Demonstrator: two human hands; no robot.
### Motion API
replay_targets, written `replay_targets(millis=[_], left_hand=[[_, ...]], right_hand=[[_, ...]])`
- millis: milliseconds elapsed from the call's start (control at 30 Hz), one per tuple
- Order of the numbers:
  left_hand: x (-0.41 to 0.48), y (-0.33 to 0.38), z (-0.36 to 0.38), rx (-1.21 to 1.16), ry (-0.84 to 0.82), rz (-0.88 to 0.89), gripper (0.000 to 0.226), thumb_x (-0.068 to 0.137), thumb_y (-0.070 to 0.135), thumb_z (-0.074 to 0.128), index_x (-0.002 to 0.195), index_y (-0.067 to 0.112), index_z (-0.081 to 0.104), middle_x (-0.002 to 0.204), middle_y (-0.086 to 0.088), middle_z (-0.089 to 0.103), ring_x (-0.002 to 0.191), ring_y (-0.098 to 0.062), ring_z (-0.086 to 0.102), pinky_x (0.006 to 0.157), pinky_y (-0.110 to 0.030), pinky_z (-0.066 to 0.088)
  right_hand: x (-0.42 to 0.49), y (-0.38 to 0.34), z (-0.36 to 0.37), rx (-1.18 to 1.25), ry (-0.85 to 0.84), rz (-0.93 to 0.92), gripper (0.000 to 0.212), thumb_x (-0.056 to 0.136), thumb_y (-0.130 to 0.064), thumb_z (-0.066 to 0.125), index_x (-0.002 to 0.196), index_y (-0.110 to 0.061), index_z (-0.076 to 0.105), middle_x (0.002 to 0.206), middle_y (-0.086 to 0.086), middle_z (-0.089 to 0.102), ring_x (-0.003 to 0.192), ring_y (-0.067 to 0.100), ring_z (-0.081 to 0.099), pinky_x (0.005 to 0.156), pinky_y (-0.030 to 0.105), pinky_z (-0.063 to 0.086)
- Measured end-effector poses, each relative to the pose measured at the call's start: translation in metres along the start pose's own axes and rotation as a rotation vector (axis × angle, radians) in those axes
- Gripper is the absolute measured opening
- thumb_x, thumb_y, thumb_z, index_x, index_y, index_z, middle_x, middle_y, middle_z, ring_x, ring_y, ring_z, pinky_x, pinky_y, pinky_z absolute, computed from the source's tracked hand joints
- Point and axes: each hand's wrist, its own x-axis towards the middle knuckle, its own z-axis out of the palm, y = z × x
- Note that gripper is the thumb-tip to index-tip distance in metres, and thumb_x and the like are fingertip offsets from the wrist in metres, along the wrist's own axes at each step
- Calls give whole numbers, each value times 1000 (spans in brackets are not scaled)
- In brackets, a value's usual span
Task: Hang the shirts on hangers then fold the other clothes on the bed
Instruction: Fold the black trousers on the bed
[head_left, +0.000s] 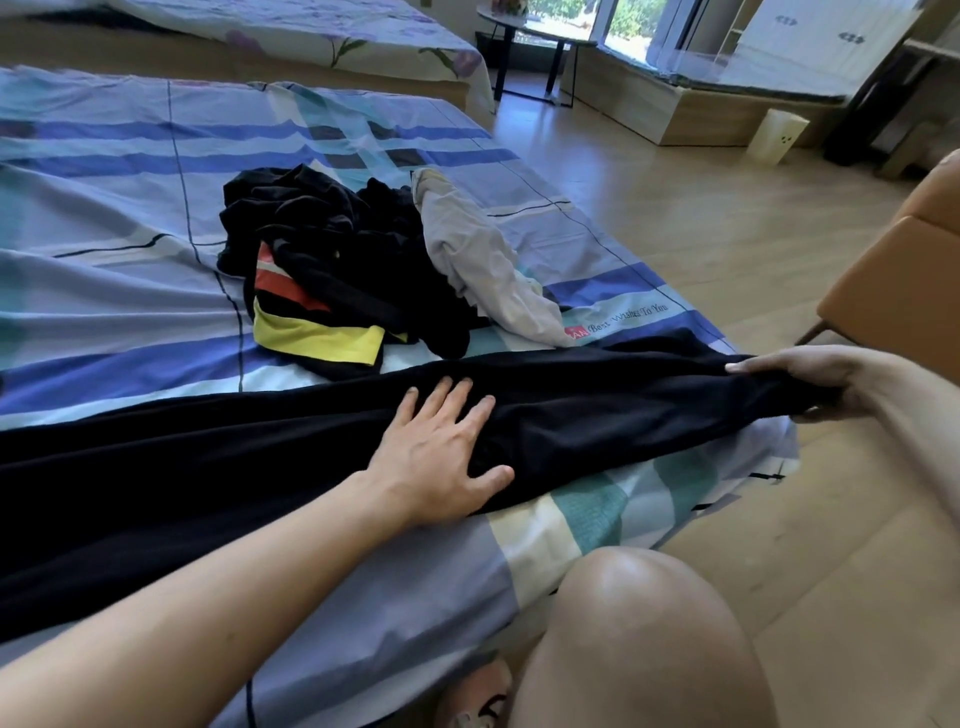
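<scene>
A long black garment (218, 467) lies stretched across the near part of the bed (130, 218). My left hand (441, 457) rests flat on its middle, fingers spread. At the bed's right corner my right hand (810, 382) grips the garment's end. Behind it sits a pile of dark clothes (332, 244) with a piece striped red and yellow (311, 332). A light grey garment (478, 260) lies against the pile's right side. No hanger shows in view.
My bare knee (639, 639) is at the bed's front edge. An orange chair (904, 280) stands on the wooden floor at right. A second bed (311, 36), a small round table (535, 31) and a window bench (727, 98) lie beyond.
</scene>
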Motion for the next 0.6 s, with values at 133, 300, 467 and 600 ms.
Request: replay_targets(millis=[133,300,467,600], left_hand=[[1,-5,-1,24,-73,-20,101,84,78,43,160,29,-2,167,-5,-13,153,-20,-16,124,-50,-6],[4,23,1,-32,299,284,87,86,72,37,160,33,10,169,-2,-5,154,-21,-13,125,-47,-3],[12,39,14,-217,-105,243,68,96,71,27,153,35,34,168,2,12,155,-14,-4,124,-49,-5],[15,36,-27,-1114,77,3,56,102,58,29,119,21,67,126,2,64,123,-13,54,112,-38,37]], right_hand=[[-1,19,-2,103,-111,-133,78,57,-36,94,122,-2,67,116,16,73,100,25,72,92,36,52],[-10,3,9,209,48,-249,26,96,-13,64,120,-5,68,99,17,76,70,22,75,54,26,59],[-56,-54,25,150,-10,-449,29,95,-10,64,124,-6,65,101,18,71,59,16,72,44,23,53],[-117,-99,59,93,-81,-626,30,92,-7,67,122,-12,66,86,7,74,54,12,69,41,20,50]])
